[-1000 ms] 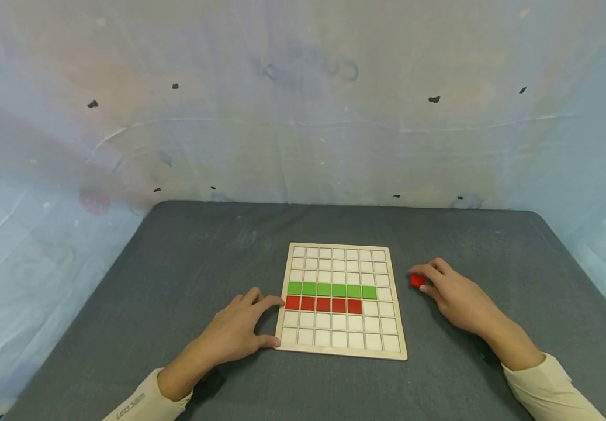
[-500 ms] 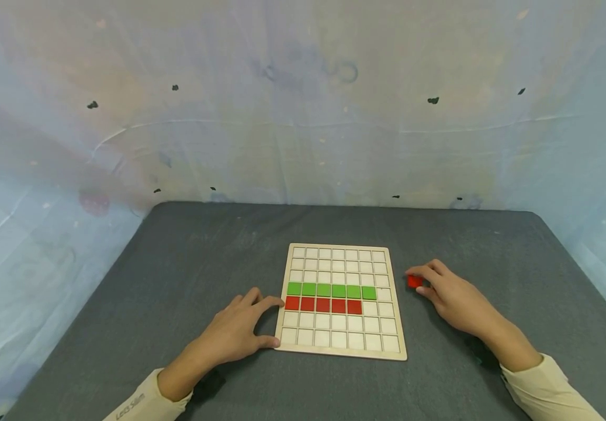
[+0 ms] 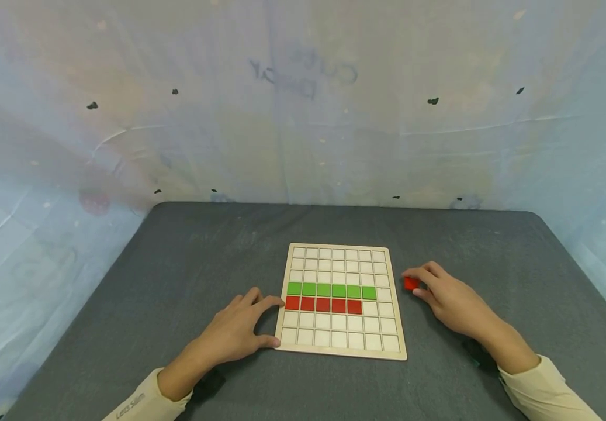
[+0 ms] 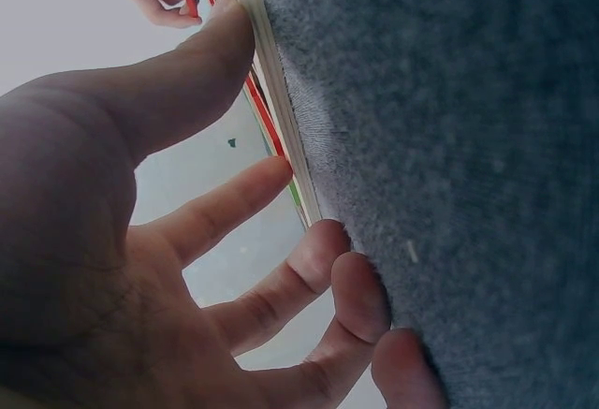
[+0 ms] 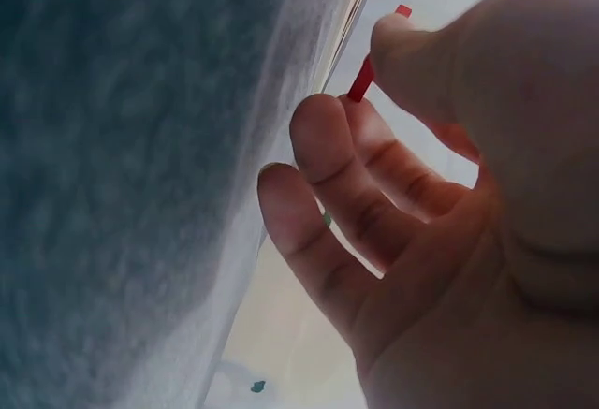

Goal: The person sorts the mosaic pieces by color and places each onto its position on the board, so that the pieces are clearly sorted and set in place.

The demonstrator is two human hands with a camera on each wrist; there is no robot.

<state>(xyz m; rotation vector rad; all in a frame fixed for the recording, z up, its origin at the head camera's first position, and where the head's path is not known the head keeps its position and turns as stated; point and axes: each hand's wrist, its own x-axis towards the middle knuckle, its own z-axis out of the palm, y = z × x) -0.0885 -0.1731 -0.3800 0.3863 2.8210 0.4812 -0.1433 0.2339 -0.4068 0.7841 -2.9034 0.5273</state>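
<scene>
A wooden grid board [image 3: 338,355] lies flat, with one row of green tiles [image 3: 324,290] and, just below it, a shorter row of red tiles [image 3: 322,304]. The thumb and index finger of my left hand [image 3: 234,330] touch the board's left edge, spread apart; the left wrist view shows the fingertips right at its side. Right of the board, my right hand [image 3: 457,301] pinches a loose red square tile [image 3: 411,283] between thumb and fingers. In the right wrist view that tile [image 5: 363,80] appears edge-on, partly hidden by the thumb.
The board rests on a dark grey cloth-covered table [image 3: 218,245] with rounded far corners. A pale patterned sheet [image 3: 303,117] hangs behind the table and along both sides.
My right hand has moved slightly left and toward me with the red tile, closer to the board's right edge. The left hand and the board have stayed put.
</scene>
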